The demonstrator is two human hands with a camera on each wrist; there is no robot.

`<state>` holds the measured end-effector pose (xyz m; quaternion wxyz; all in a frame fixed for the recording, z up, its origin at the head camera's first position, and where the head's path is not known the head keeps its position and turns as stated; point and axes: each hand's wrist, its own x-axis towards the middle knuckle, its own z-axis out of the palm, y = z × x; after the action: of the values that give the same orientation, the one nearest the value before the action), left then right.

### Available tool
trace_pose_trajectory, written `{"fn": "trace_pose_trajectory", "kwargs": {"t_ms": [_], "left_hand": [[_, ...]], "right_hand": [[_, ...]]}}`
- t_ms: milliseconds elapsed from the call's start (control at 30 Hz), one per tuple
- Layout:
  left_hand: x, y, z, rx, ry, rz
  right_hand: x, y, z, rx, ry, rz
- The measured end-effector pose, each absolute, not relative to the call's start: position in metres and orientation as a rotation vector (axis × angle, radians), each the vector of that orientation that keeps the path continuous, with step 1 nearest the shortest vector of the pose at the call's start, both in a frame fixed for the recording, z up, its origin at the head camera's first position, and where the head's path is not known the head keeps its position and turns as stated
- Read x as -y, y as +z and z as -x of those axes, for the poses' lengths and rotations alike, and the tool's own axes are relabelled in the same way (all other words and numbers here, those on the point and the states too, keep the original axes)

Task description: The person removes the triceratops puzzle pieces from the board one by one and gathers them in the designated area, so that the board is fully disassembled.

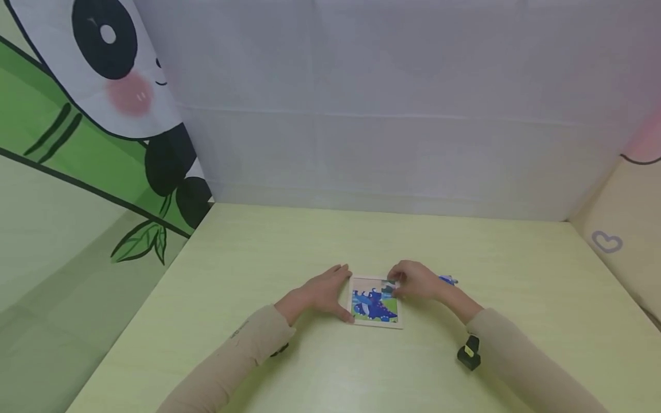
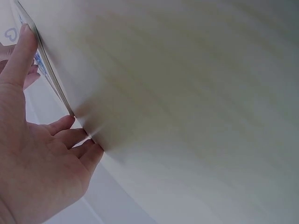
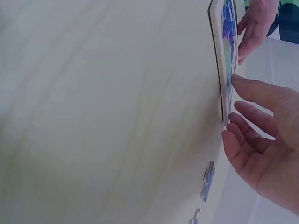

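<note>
One plain white cloth-like backdrop [image 1: 382, 160] stands along the far edge of a pale yellow, smooth-topped table [image 1: 268, 246], so that's the big stuff. Two long beige sleeves [image 1: 232, 358] reach in from the near side.

Now the grip. The left hand [image 1: 321, 292] is spread pretty wide, not clenched: thumb on the near-left corner of the board, index fingertip up by the far-left corner. From the left wrist view, the thumb rests on the frame and the other fingertips touch the table just beside it. The right hand [image 1: 413, 280] is at the far-right corner with its fingers loosely bent. Its thumb touches the picture side, and there's a bit of a gap between thumb and fingers in the right wrist view. Can't tell if it's pinching a piece, fingers cover too much.

The board itself is a square, pale wood-framed puzzle with a blue dinosaur on it [image 1: 374, 303], lying flat between the hands, roughly midway between the table's left and right edges.

Smaller still: a black blocky gadget with a yellow patch [image 1: 469, 353] at the right cuff, then some loose blue flat puzzle pieces [image 3: 208, 181] on the table, off the board's right edge.
</note>
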<state>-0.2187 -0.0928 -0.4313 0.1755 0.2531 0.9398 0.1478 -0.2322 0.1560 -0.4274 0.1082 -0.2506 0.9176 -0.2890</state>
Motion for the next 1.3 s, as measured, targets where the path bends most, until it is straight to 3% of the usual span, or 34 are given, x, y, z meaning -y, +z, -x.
{"fn": "trace_pose_trajectory", "kwargs": {"t_ms": [600, 1300], "left_hand": [[0.095, -0.428, 0.218, -2.661, 0.425, -0.728], [0.092, -0.428, 0.216, -2.667, 0.404, -0.721]], "right_hand": [[-0.147, -0.427, 0.232, -2.689, -0.87, 0.614], [-0.16, -0.425, 0.233, -2.681, -0.83, 0.886]]}}
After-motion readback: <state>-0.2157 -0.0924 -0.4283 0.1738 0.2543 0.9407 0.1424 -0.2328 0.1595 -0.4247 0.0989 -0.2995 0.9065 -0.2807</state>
